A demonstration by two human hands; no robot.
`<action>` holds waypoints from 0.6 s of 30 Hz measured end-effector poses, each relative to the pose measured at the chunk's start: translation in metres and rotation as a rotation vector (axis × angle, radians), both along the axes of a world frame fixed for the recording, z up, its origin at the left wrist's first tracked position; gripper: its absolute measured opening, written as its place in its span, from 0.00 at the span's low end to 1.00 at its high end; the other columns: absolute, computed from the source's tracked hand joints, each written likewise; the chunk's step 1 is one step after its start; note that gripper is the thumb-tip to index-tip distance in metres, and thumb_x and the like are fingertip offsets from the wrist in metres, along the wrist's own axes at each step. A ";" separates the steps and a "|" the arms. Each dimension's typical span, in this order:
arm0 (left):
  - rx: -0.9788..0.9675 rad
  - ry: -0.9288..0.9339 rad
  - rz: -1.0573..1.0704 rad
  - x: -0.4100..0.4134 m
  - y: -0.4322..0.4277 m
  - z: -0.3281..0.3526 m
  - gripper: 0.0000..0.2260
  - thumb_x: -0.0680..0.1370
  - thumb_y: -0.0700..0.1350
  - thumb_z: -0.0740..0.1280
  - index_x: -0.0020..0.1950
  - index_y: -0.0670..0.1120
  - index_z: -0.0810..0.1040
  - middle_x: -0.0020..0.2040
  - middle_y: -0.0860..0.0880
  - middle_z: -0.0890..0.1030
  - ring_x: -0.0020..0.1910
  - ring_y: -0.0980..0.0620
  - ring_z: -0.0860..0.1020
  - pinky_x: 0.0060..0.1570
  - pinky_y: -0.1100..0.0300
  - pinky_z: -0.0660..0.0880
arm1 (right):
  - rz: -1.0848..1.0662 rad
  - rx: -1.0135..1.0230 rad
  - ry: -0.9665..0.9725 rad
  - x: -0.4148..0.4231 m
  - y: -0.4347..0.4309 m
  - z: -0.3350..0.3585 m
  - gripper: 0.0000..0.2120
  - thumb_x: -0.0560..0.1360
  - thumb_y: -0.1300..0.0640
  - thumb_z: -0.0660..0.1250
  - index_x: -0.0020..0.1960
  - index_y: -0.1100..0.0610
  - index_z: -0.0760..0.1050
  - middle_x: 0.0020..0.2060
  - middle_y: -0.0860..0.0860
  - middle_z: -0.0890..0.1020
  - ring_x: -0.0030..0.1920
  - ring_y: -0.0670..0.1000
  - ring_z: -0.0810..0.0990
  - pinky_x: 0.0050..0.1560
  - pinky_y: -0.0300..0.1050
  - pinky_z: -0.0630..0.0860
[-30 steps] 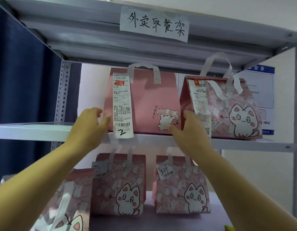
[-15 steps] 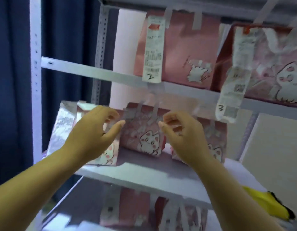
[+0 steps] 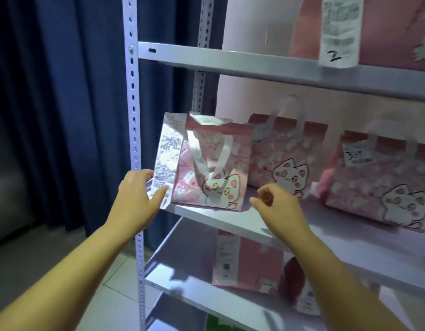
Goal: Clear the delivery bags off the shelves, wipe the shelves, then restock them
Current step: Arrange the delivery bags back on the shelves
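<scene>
While the left hand (image 3: 137,199) presses open fingers against the receipt (image 3: 167,163) hanging off the leftmost pink cat bag (image 3: 211,168), its grip is spread, not closed on anything. The right hand (image 3: 278,209) hovers just in front of the middle shelf (image 3: 230,220), fingers loosely curled and holding nothing. That bag stands at the shelf's left end; two more cat bags (image 3: 285,154) (image 3: 378,180) stand to its right, apart from both hands.
</scene>
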State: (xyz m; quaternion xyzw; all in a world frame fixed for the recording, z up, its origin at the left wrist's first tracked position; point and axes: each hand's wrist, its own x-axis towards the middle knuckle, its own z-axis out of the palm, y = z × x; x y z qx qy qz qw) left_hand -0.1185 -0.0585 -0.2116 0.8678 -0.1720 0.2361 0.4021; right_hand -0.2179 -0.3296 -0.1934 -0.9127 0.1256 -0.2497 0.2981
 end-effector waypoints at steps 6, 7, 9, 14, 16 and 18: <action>0.040 0.119 -0.024 0.061 0.012 -0.020 0.23 0.79 0.48 0.60 0.72 0.44 0.61 0.69 0.44 0.67 0.62 0.47 0.70 0.55 0.59 0.64 | -0.124 0.099 0.028 0.056 0.017 -0.022 0.27 0.73 0.50 0.69 0.68 0.54 0.64 0.62 0.52 0.73 0.59 0.53 0.74 0.57 0.52 0.73; 0.045 0.142 -0.034 0.068 0.012 -0.023 0.22 0.80 0.48 0.58 0.73 0.44 0.60 0.70 0.44 0.67 0.64 0.47 0.69 0.57 0.58 0.64 | -0.133 0.110 0.027 0.062 0.019 -0.026 0.28 0.73 0.50 0.69 0.69 0.54 0.63 0.63 0.52 0.72 0.60 0.54 0.73 0.58 0.52 0.72; 0.056 0.169 -0.059 0.079 0.011 -0.029 0.21 0.80 0.48 0.56 0.73 0.45 0.60 0.70 0.44 0.68 0.66 0.46 0.68 0.58 0.56 0.65 | -0.123 0.137 0.008 0.071 0.022 -0.033 0.27 0.73 0.51 0.69 0.69 0.52 0.64 0.63 0.52 0.72 0.60 0.53 0.73 0.57 0.50 0.72; 0.025 0.172 -0.164 0.093 0.005 -0.035 0.13 0.80 0.47 0.56 0.65 0.50 0.68 0.59 0.50 0.78 0.56 0.50 0.76 0.47 0.62 0.70 | -0.113 0.207 0.022 0.081 0.023 -0.044 0.29 0.73 0.51 0.70 0.70 0.50 0.62 0.61 0.50 0.75 0.59 0.53 0.74 0.56 0.48 0.72; 0.022 0.143 -0.188 0.094 0.003 -0.035 0.10 0.80 0.46 0.57 0.58 0.54 0.73 0.48 0.56 0.79 0.46 0.56 0.77 0.38 0.69 0.68 | -0.113 0.246 0.016 0.082 0.022 -0.046 0.27 0.73 0.51 0.69 0.69 0.49 0.64 0.55 0.46 0.77 0.53 0.49 0.75 0.51 0.44 0.70; 0.012 0.125 -0.191 0.094 0.000 -0.035 0.09 0.80 0.46 0.58 0.57 0.54 0.75 0.47 0.59 0.79 0.43 0.58 0.77 0.36 0.69 0.67 | -0.123 0.266 -0.002 0.083 0.022 -0.047 0.26 0.73 0.53 0.69 0.68 0.49 0.65 0.48 0.42 0.75 0.47 0.46 0.74 0.48 0.43 0.69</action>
